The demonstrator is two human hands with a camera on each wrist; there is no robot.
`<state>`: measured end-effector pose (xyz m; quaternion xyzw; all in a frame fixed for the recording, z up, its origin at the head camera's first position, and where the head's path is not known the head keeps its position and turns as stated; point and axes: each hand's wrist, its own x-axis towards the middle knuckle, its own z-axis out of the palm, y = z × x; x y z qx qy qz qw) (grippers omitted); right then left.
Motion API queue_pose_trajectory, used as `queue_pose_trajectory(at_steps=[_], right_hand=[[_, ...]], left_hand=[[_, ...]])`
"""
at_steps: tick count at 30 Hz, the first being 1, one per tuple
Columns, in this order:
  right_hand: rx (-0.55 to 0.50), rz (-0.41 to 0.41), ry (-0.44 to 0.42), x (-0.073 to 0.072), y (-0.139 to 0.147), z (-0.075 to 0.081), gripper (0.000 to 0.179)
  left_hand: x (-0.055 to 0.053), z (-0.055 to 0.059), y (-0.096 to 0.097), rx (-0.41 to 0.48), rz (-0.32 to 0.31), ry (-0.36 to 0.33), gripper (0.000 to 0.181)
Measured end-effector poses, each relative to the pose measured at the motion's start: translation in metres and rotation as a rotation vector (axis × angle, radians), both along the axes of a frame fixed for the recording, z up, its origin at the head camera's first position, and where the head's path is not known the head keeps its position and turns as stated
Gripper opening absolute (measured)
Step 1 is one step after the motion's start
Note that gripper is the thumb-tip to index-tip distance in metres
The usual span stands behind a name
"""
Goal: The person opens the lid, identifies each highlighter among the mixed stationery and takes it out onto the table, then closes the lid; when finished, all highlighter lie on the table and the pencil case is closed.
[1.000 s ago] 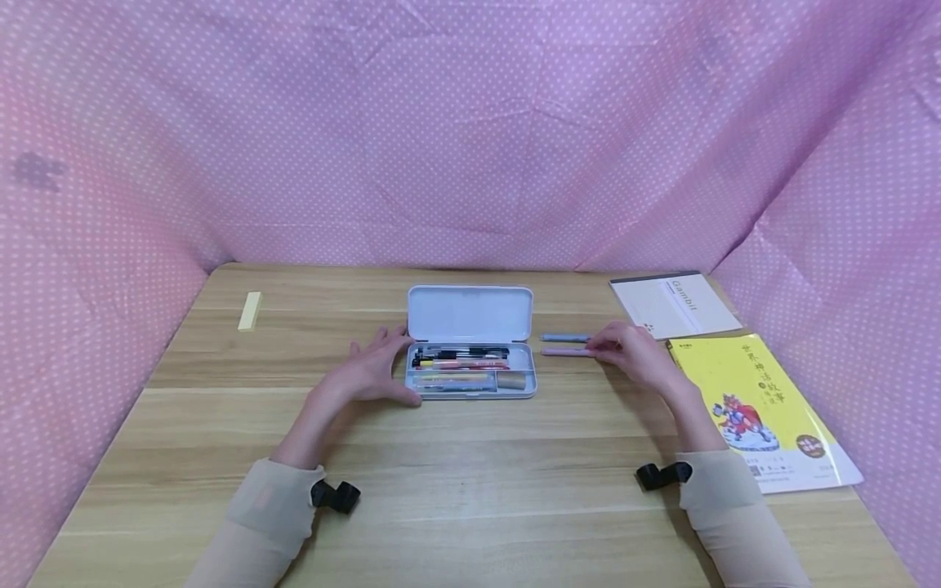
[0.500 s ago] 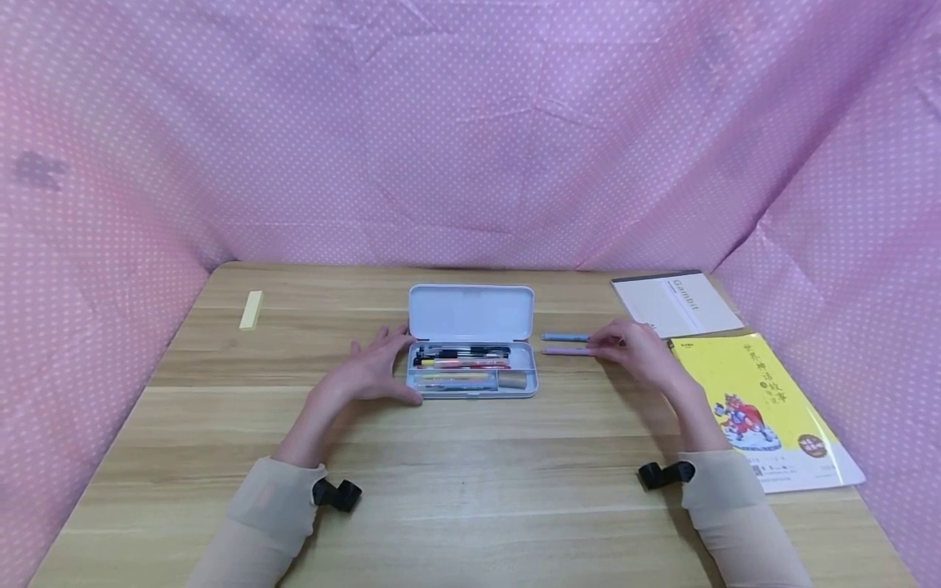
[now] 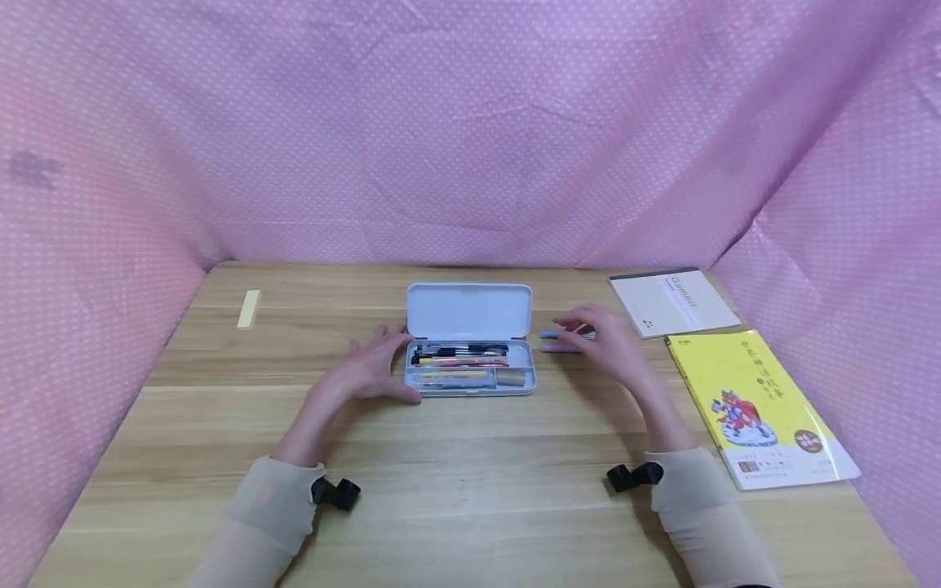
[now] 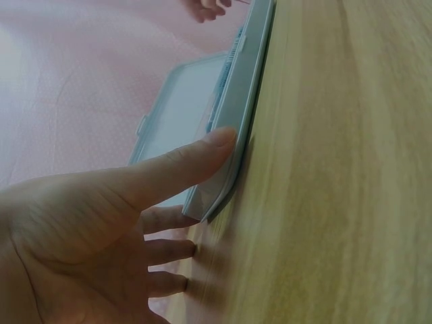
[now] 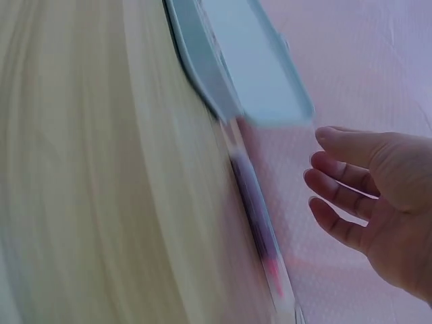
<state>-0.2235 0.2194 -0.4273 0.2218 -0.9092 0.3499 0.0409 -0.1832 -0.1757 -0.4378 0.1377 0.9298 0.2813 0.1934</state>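
Observation:
An open pencil case (image 3: 469,312) lies mid-table with its lid tipped back. Several pens (image 3: 463,353) and a small brownish piece (image 3: 510,377) sit in its two compartments. My left hand (image 3: 367,371) holds the case's left end. In the left wrist view the thumb presses the front wall, and the forefinger touches the end of the case (image 4: 229,121). To the right of the case lie a blue pen (image 3: 547,334) and a purple pen (image 3: 560,349), partly covered by my right hand (image 3: 610,347). The right wrist view shows that hand (image 5: 378,196) holding nothing, its fingers loosely bent.
A yellow picture-covered book (image 3: 750,400) lies at the right, below a pale notebook (image 3: 672,302). At the far left is a narrow cream strip (image 3: 249,309). A pink dotted curtain (image 3: 470,147) hangs round the table's back and sides.
My right hand has let go of the pens' right ends, risen and moved left toward the case. The pens stay about where they were. My left hand has not moved.

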Motion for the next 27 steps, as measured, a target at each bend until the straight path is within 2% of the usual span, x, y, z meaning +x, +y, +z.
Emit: queue_pose_trajectory(at_steps=[5, 15, 20, 27], right_hand=[[-0.066, 0.053, -0.039, 0.003, -0.029, 0.0, 0.027], [-0.103, 0.191, -0.098, 0.004, -0.076, -0.003, 0.029], [-0.101, 0.234, -0.129, 0.006, -0.088, -0.006, 0.03], [-0.095, 0.243, -0.163, 0.008, -0.089, -0.011, 0.029]], left_hand=[[0.0, 0.0, -0.001, 0.003, 0.0, -0.007, 0.105], [0.0, -0.001, -0.004, -0.003, 0.004, -0.009, 0.106], [0.0, 0.001, -0.003, -0.008, 0.003, -0.013, 0.106], [-0.001, 0.0, -0.001, -0.013, -0.005, -0.008, 0.106]])
